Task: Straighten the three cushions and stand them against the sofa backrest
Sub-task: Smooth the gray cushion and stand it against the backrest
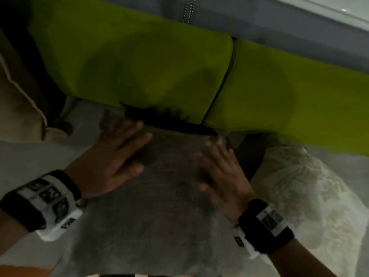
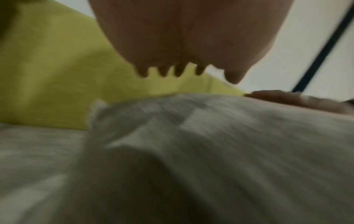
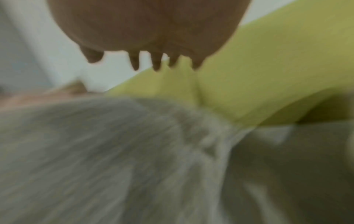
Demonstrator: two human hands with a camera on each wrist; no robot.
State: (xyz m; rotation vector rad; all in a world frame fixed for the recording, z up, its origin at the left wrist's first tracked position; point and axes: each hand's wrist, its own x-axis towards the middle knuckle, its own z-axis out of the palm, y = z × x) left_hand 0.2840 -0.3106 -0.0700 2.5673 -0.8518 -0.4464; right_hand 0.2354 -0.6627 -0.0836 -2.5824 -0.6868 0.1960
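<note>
On the far left a tan cushion (image 1: 22, 104) leans up, and I cannot tell what it leans on. My left hand (image 1: 111, 158) lies flat on the grey cushion (image 1: 151, 206), fingers straight and spread. It holds nothing; it just presses. I think I press like this to smooth the cushion and push its top edge toward the green backrest (image 1: 139, 62). The grey cushion is in the middle, right in front of me, and its far edge is just beside the backrest.

My right hand (image 1: 219, 176) is flat and open too, with nothing in it. It looks blurry, so I cannot tell if it touches the cushion or is just above it. Two flat hands keep the cushion straight, I think.

On the right a cream flowery cushion (image 1: 303, 196) lies beside the grey one, not standing yet.

The sofa seat (image 1: 24, 160) is pale grey. Behind the backrest is a grey wall (image 1: 259, 23), with a shiny bead chain (image 1: 188, 13) hanging down.
</note>
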